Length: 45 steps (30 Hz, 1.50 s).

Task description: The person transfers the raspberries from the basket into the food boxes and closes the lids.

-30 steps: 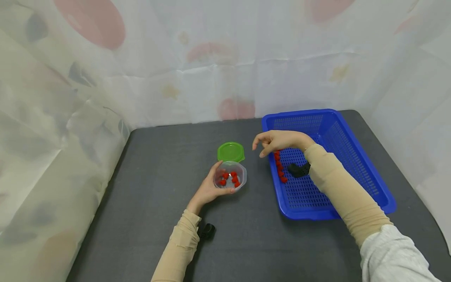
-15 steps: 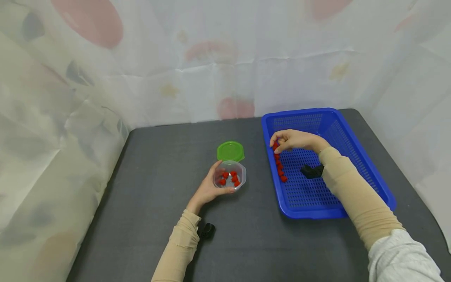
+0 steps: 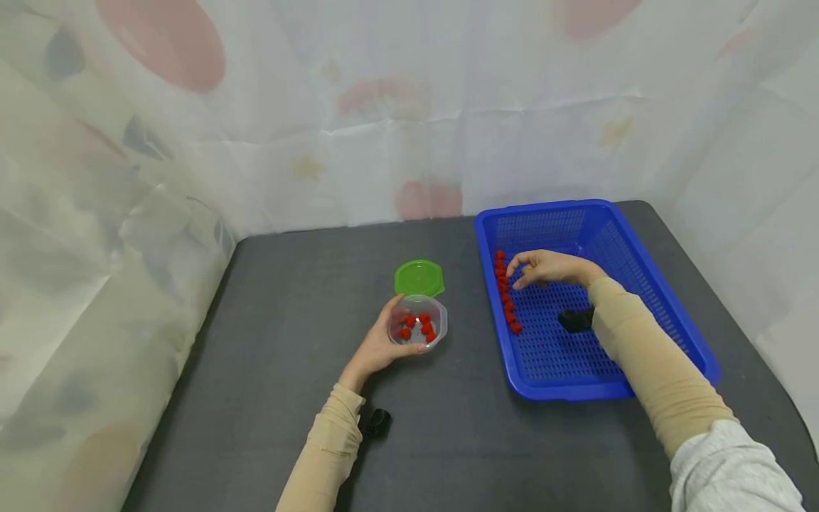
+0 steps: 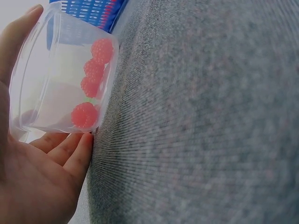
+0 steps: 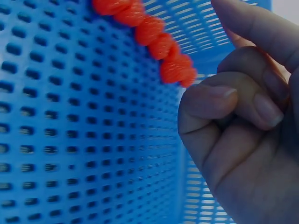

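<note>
From my remote post I see a dark grey desk (image 3: 275, 341) with a matte top, woven-looking up close in the left wrist view, its far corners rounded. On its right side I have a blue basket (image 3: 557, 366), set slightly askew. Well apart from that, around the middle, a green lid (image 3: 419, 277) lies flat. Just on its near side is a clear tub (image 3: 442, 321); I can't tell whether its base touches the surface.

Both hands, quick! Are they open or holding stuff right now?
Left hand: holding the clear tub of red berries.
Right hand: open, fingers partly curled, nothing seen in it.
</note>
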Motion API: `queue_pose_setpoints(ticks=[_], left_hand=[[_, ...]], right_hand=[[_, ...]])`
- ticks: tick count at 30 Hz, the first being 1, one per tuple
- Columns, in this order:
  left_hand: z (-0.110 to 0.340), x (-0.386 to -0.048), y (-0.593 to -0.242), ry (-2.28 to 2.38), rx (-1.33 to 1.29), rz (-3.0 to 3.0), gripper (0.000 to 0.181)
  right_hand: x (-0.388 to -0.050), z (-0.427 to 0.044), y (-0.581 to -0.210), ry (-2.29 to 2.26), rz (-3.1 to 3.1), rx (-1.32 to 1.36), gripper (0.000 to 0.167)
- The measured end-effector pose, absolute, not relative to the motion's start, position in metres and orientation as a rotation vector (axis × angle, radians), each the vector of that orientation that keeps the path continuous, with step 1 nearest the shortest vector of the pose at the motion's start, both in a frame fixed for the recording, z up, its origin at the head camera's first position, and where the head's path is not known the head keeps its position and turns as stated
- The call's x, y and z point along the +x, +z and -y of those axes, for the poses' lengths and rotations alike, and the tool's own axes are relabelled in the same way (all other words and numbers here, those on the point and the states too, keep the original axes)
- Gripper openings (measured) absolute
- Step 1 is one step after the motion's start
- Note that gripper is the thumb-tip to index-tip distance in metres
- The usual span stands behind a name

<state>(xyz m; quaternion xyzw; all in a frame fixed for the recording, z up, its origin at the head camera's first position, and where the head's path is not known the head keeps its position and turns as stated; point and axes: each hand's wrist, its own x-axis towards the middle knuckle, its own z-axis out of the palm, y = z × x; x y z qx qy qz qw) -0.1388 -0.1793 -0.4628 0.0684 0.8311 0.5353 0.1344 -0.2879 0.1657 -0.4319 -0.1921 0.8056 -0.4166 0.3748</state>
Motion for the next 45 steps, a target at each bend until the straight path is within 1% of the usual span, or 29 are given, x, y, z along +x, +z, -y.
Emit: queue_pose_setpoints(ticks=[7,15,24,33,45], left_hand=[[0.179,-0.138,-0.463,1.557,0.19,-2.413,0.098],[0.179,-0.138,-0.462,1.565,0.19,-2.4,0.098],[0.179,-0.137,-0.461,1.57,0.185,-2.389,0.098],[0.179,-0.138,-0.462,1.565,0.189,-2.398,0.098],[0.179,-0.139,-0.463,1.572,0.184,-2.39,0.099]], right_hand=[[-0.286,-0.163,-0.449,-1.005,-2.047,-0.421,0.035],[-0.283,-0.16,-0.452,-0.973,-2.056,-0.412,0.032],[-0.284,-0.161,-0.461,-0.92,-2.099,-0.416,0.026],[-0.284,-0.164,-0.46,-0.914,-2.137,-0.455,0.025],[-0.283,-0.164,-0.46,-0.835,-2.183,-0.562,0.031]])
